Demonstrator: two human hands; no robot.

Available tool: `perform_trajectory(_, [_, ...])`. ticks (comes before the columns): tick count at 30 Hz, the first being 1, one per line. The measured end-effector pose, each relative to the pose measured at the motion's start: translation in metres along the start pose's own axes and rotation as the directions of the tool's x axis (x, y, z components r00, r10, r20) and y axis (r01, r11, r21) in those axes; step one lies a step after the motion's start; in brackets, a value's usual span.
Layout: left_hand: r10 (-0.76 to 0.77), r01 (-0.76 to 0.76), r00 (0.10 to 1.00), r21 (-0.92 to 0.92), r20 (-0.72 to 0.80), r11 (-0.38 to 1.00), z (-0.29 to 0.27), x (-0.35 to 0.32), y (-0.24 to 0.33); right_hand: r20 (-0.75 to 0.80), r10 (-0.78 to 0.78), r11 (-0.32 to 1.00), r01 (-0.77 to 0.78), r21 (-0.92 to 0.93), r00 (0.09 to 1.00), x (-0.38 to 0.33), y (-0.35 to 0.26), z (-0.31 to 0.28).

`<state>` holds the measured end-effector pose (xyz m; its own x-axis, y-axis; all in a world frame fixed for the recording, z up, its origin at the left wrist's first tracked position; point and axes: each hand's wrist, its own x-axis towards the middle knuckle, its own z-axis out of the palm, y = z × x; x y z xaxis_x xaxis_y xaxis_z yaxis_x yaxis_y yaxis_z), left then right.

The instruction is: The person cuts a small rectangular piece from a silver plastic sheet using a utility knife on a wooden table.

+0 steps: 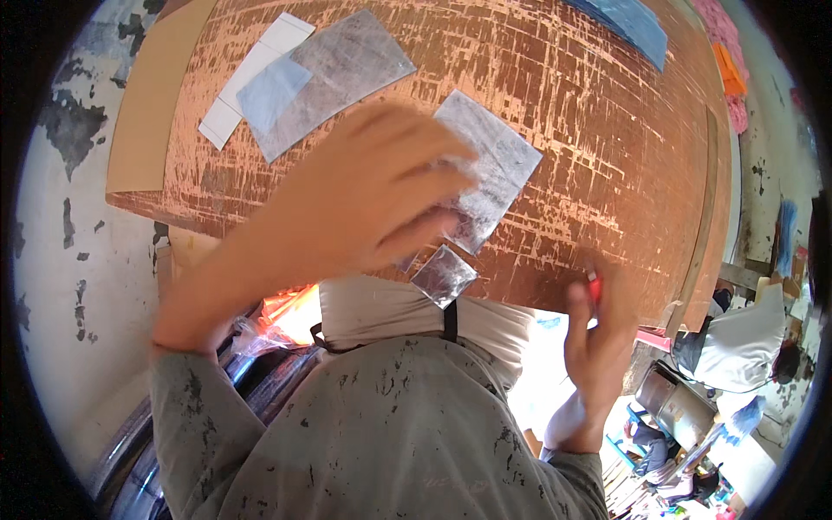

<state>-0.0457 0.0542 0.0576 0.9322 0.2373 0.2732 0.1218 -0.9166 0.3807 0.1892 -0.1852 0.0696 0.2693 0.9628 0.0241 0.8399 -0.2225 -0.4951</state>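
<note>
My left hand [407, 182] is over the near middle of the worn brown board, its fingers bent and smeared by motion. Whether it holds anything cannot be made out. Partly under its fingers lies a grey, cloudy plastic sheet [498, 165]. Close below them, a small clear square piece [445, 276] sits at the board's near edge. My right hand [602, 325] is to the right, by the same edge, closed around a small red object [594, 287]. Most of that object is hidden by the fingers, so its kind does not show.
A larger grey clear sheet [347, 74] overlaps a white strip [230, 104] at the far left of the scratched board [607, 139]. Brown cardboard [156, 104] covers the left edge. Blue sheets [628, 26] lie at the far right. Dark plastic-wrapped rolls [126, 451] stand at lower left.
</note>
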Motion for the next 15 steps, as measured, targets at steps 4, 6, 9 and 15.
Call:
perform_trajectory(4, [-0.040,0.043,0.997,-0.041,0.068,0.998,0.019,-0.035,0.043,-0.245,0.085,0.993,-0.103,-0.065,0.966,0.021,0.024,0.006])
perform_trajectory(6, [-0.068,0.068,0.996,0.007,0.054,0.998,0.040,-0.052,0.053,-0.259,0.078,0.991,-0.104,-0.088,0.963,0.028,0.032,0.010])
perform_trajectory(9, [-0.064,0.072,0.996,0.144,-0.058,0.987,0.054,-0.067,0.061,-0.225,0.072,0.992,-0.094,-0.088,0.972,0.033,0.041,0.018])
perform_trajectory(15, [-0.057,0.042,0.941,-0.052,-0.334,0.998,0.061,-0.072,0.081,-0.317,-0.004,0.987,-0.048,-0.154,0.948,0.029,0.033,0.019])
